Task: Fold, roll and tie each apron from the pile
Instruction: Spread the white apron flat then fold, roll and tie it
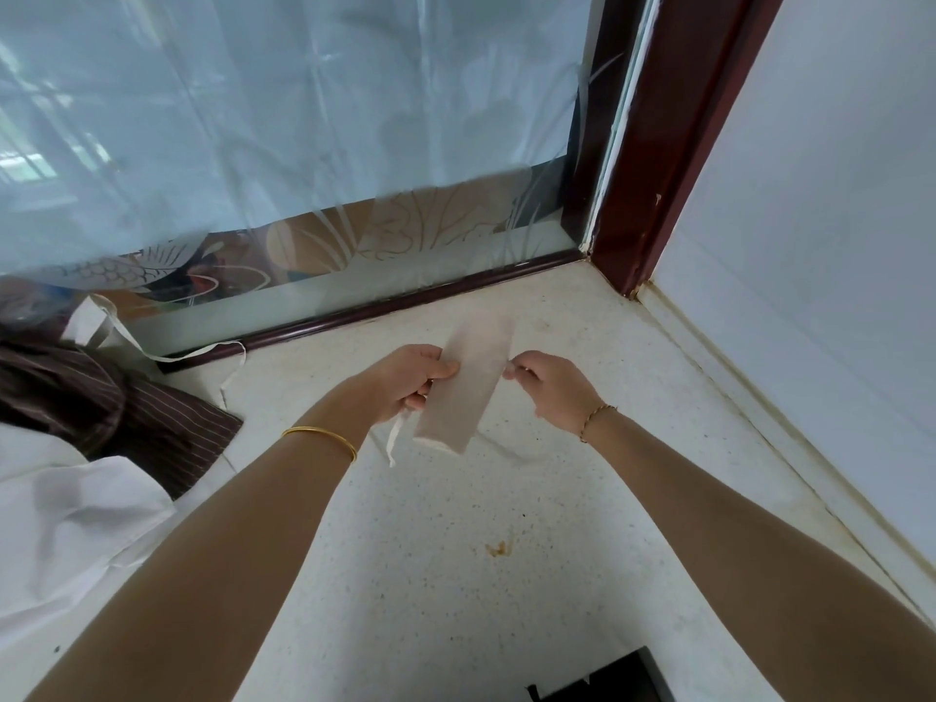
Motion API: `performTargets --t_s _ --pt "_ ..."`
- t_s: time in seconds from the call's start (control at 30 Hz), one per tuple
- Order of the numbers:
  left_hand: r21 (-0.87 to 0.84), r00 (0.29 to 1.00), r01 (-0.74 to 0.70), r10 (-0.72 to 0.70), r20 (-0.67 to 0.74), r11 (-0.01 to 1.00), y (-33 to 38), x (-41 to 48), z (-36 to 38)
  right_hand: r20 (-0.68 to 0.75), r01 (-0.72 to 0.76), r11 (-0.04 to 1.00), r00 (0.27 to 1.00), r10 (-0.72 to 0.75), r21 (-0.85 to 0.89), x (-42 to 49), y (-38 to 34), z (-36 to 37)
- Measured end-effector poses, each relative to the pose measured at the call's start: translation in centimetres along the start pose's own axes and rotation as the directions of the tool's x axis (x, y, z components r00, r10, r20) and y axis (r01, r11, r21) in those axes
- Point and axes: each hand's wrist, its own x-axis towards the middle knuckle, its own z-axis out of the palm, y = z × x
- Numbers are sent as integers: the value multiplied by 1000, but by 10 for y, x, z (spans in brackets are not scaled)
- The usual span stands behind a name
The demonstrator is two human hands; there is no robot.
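Left hand (411, 380) grips rolled apron (468, 383) mid-length, holding it above speckled bench (456, 575). Right hand (549, 390) pinches tie string (508, 368) at roll's right edge. Second string (397, 438) hangs below left hand. Step judged: tying (fold and roll look done). Next: wrap string around roll, knot. Pile (91, 438) waits at left.

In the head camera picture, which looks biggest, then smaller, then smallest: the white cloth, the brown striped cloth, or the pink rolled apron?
1. White cloth, though it lies nearest the camera and is cut off by the edge.
2. Brown striped cloth, partly hidden.
3. Pink rolled apron, held in the left hand.
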Motion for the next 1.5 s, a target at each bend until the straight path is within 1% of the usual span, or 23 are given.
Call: performTargets --t_s 0.03,0.07,0.1,0.13,0.17,0.2,0.27,0.33,0.4,0.47,0.53,0.7,0.77,0.83,0.9,0.97,1.07,1.17,1.23,1.33,1.37,1.43,1.5 --pt "43 999 18 -16 -41 999 0 1 1 42 37 983 999 -30 -178 -2 -3 -1" --pt "65 997 37 -32 -77 997 0 3 3 101 81 936 994 -49 -342 -3 -7 -2" --pt "67 993 49 -41 -112 997 1 5 4 167 129 876 984 -56 -464 -5 -12 -4" --pt "71 988 54 -43 -149 996 2 7 7 238 177 821 970 -52 -543 -7 -18 -6" --pt "97 981 55 -36 -190 994 3 8 9 305 228 781 951 -50 -582 -9 -26 -8" --pt "157 974 52 -15 -226 986 4 9 12 370 276 751 928 -46 -600 -12 -33 -10" --pt "366 970 21 70 -233 930 5 12 18 461 376 702 884 -77 -605 -16 -49 -12" --pt "577 975 -22 145 -168 817 6 10 23 499 433 681 859 -113 -590 -18 -62 -16" --pt "705 983 -66 166 -74 706 8 7 27 497 446 690 856 -143 -570 -15 -69 -23" --pt "761 987 -127 159 32 636 10 3 28 447 428 712 877 -178 -557 -10 -70 -33" --pt "791 980 -193 152 127 581 12 -1 28 369 402 743 902 -224 -534 -4 -64 -41" --pt "755 953 -304 185 241 580 12 -4 25 273 367 842 922 -274 -395 5 -42 -39" --pt "747 949 -315 178 261 586 11 -4 24 272 328 895 930 -249 -303 6 -35 -35" --pt "744 947 -320 179 267 586 9 -3 25 315 292 930 925 -215 -223 6 -31 -32" --pt "771 950 -311 180 253 556 7 -2 28 357 270 945 914 -192 -182 5 -29 -30" --pt "796 952 -303 204 228 523 6 0 32 369 241 961 913 -176 -137 5 -28 -28" --pt "815 948 -275 285 141 510 7 2 37 353 156 986 927 -125 -63 5 -25 -25" --pt "835 914 -266 401 59 482 7 3 44 310 6 998 950 -25 62 5 -21 -19" --pt "843 902 -250 431 23 476 3 3 50 302 -115 982 951 64 152 5 -16 -15" --pt "790 915 -272 402 36 549 -8 3 57 302 -312 919 924 235 241 7 -5 -11" --pt "763 917 -304 393 71 571 -12 3 58 298 -362 897 912 283 255 7 -1 -10" --pt "725 911 -379 368 185 575 -22 4 59 287 -444 851 885 368 280 8 7 -9" --pt "701 902 -425 334 274 572 -30 5 58 296 -531 767 845 446 360 8 12 -7"
